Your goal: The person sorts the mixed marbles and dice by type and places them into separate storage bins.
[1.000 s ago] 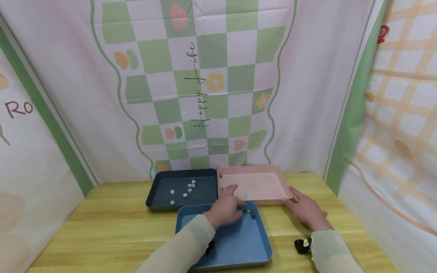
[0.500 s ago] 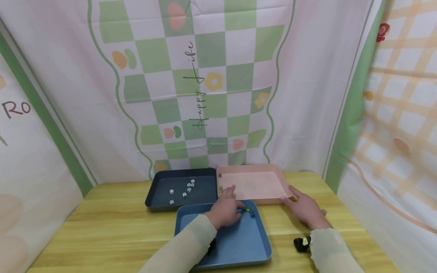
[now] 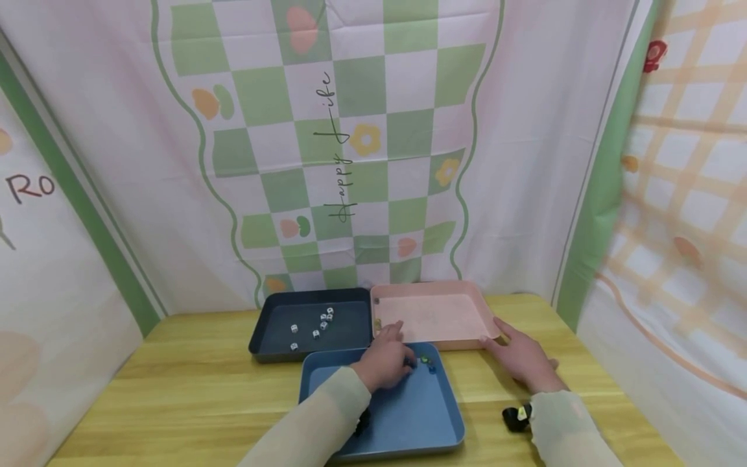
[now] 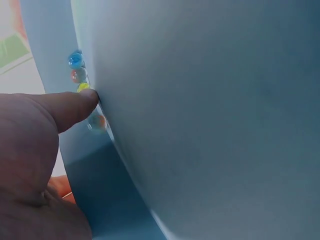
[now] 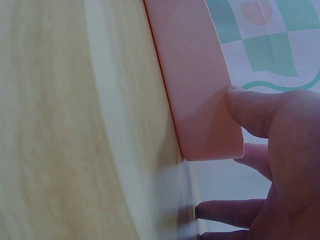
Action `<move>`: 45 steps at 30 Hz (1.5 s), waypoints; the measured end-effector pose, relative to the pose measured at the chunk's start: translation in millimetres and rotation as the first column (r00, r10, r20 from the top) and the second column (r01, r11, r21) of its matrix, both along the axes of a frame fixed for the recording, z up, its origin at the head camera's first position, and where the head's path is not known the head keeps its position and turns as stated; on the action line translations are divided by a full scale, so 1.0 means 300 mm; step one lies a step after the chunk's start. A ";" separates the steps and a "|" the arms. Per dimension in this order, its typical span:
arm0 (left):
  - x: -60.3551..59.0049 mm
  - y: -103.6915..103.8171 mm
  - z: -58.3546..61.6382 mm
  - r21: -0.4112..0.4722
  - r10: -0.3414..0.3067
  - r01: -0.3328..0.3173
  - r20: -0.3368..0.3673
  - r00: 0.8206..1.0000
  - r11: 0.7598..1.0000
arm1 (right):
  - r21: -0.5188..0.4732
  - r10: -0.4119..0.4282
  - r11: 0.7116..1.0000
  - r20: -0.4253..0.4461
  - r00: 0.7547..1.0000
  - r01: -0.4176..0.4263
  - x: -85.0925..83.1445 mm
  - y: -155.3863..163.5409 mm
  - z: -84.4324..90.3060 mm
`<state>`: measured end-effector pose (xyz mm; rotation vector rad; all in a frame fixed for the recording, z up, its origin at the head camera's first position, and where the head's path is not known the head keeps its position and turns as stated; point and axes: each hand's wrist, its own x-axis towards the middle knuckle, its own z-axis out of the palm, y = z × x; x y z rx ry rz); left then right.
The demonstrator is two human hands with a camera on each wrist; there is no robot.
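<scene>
My left hand (image 3: 403, 347) lies in the far right part of the blue tray (image 3: 403, 421). In the left wrist view one straight digit (image 4: 85, 97) touches a yellow bead (image 4: 83, 86) at the tray's wall. A blue bead (image 4: 76, 59), a reddish bead (image 4: 78, 75) and an orange bead (image 4: 98, 121) lie beside it. From the head view the beads (image 3: 428, 363) show just right of the hand. My right hand (image 3: 506, 342) rests flat on the wooden table (image 3: 192, 389), its thumb (image 5: 245, 107) against the near right corner of the pink tray (image 3: 438, 314).
A dark tray (image 3: 274, 337) at the back left holds several white dice (image 3: 323, 319). All three trays stand side by side in the middle of the table. Patterned cloth walls (image 3: 362, 149) close off the back and both sides.
My left hand has shifted only slightly inside the blue tray. The right hand has stayed at the pink tray's corner.
</scene>
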<state>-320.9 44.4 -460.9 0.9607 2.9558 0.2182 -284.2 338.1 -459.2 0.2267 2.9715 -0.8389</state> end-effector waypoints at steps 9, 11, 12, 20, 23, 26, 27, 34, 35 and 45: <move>-0.012 -0.033 0.026 0.042 -0.002 -0.001 0.067 0.998 0.999 | 0.002 0.003 1.000 -0.004 1.000 -0.003 0.001 -0.001 -0.002; -0.016 -0.043 0.032 0.037 0.003 -0.005 0.065 0.998 0.999 | 0.003 0.002 1.000 -0.005 1.000 -0.002 0.001 -0.001 -0.001; -0.018 -0.047 0.035 0.036 0.003 -0.005 0.060 0.998 0.999 | 0.002 0.002 1.000 -0.007 1.000 -0.002 0.001 -0.001 -0.001; -0.023 -0.071 0.038 0.024 -0.034 0.035 -0.009 0.999 0.999 | 0.008 0.006 1.000 -0.011 1.000 -0.005 -0.001 0.002 -0.005; -0.024 -0.076 0.038 0.026 -0.048 0.049 -0.018 0.999 0.998 | 0.007 0.005 1.000 -0.012 1.000 -0.005 -0.001 0.003 -0.007; -0.026 -0.079 0.039 0.021 -0.057 0.058 -0.020 0.998 0.998 | 0.006 0.003 1.000 -0.012 1.000 -0.003 0.000 0.003 -0.007; -0.027 -0.080 0.038 0.018 -0.059 0.060 -0.020 0.998 0.998 | 0.006 0.004 1.000 -0.012 1.000 -0.004 -0.001 0.003 -0.006; -0.028 -0.083 0.039 0.031 -0.069 0.069 -0.007 0.998 0.997 | 0.011 0.013 1.000 -0.015 1.000 -0.013 0.004 0.000 -0.001; -0.030 -0.083 0.039 0.045 -0.067 0.067 0.003 0.998 0.997 | 0.011 0.014 1.000 -0.016 1.000 -0.013 0.004 0.000 0.000; -0.082 -0.100 0.040 0.389 -0.042 -0.048 0.219 0.975 0.920 | 0.016 0.014 1.000 -0.013 1.000 -0.014 -0.002 0.002 -0.006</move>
